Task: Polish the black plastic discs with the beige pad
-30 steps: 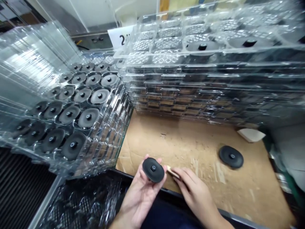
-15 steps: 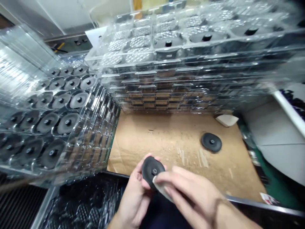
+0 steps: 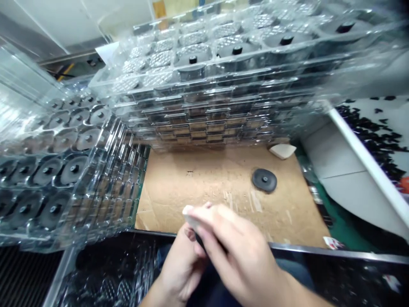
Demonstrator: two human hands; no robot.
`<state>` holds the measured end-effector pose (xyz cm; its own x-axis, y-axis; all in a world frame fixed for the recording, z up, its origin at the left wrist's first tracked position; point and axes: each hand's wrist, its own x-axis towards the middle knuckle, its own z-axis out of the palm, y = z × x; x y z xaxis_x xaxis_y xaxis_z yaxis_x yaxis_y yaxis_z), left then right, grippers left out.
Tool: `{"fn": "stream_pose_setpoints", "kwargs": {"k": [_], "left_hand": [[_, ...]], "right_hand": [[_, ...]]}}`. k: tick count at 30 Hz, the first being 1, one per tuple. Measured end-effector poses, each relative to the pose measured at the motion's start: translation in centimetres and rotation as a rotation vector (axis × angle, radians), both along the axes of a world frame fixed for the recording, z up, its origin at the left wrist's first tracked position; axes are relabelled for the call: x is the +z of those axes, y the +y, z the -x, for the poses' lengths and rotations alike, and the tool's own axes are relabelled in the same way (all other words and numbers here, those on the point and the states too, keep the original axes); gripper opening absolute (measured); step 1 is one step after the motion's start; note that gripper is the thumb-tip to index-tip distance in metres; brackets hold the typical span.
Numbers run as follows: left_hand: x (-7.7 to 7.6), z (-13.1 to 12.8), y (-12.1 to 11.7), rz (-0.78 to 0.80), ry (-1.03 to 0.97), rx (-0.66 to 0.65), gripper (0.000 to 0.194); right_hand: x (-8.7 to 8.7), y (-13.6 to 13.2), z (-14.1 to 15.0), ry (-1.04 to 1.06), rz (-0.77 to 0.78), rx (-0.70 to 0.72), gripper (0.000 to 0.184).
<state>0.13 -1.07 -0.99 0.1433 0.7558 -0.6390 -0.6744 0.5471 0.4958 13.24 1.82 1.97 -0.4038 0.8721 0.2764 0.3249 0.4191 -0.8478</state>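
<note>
My left hand (image 3: 182, 260) is closed around a black oval part (image 3: 200, 242), of which only a dark edge shows. My right hand (image 3: 236, 247) lies over it, pinching a pale wedge-shaped pad (image 3: 191, 216) that stands out past the fingertips. Between the two hands, most of the part is hidden. On the cardboard sheet (image 3: 172, 183) to the right rests another black oval part (image 3: 264, 180) with a small raised hub. Behind it sits a second white wedge-shaped pad (image 3: 283, 150).
Stacked clear plastic trays (image 3: 198, 94) rise along the back. More stacked trays (image 3: 105, 170) with rows of black oval parts stand at left. At right is a white bin wall (image 3: 345, 175), with scattered small black pieces (image 3: 373, 136) beyond. A metal edge (image 3: 306, 250) runs along the front.
My right hand has moved left and up over the black oval part, now covering most of it. The view has shifted, so the surroundings sit further left.
</note>
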Motion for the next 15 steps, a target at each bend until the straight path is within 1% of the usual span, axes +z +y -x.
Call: {"fn": "stream_pose_setpoints", "kwargs": {"k": [1,3,5,7,8,9,11,13,15], "left_hand": [[0.2,0.0,-0.1,0.000,-0.002,-0.007,0.039],[0.6,0.0,-0.4,0.019,-0.007,-0.024,0.046],[0.8,-0.2,-0.5,0.030,-0.046,-0.054,0.055],[1.0,-0.4,-0.5,0.027,-0.107,-0.069,0.061],[1.2,-0.6,-0.5,0.018,-0.137,-0.065,0.061],[1.4,-0.7,-0.4,0.007,-0.160,-0.056,0.059],[2.0,-0.8,-0.2,-0.022,-0.179,-0.027,0.052],[2.5,-0.5,-0.1,-0.041,-0.163,0.003,0.047],[2.7,-0.2,-0.2,-0.045,-0.102,0.021,0.051]], "right_hand": [[0.1,-0.3,-0.4,-0.004,-0.006,0.030,0.027],[0.4,-0.9,-1.8,-0.053,0.049,0.120,0.025],[0.9,-1.4,-3.2,-0.146,0.074,0.115,0.022],[1.4,-1.5,-4.1,-0.274,0.006,0.059,0.022],[1.6,-1.5,-4.2,-0.335,-0.045,0.013,0.024],[1.7,-1.4,-4.1,-0.370,-0.107,-0.029,0.025],[1.9,-1.4,-3.5,-0.374,-0.227,-0.080,0.027],[1.9,-1.5,-3.0,-0.337,-0.292,-0.086,0.027],[1.8,-1.5,-2.8,-0.341,-0.278,-0.041,0.028]]}}
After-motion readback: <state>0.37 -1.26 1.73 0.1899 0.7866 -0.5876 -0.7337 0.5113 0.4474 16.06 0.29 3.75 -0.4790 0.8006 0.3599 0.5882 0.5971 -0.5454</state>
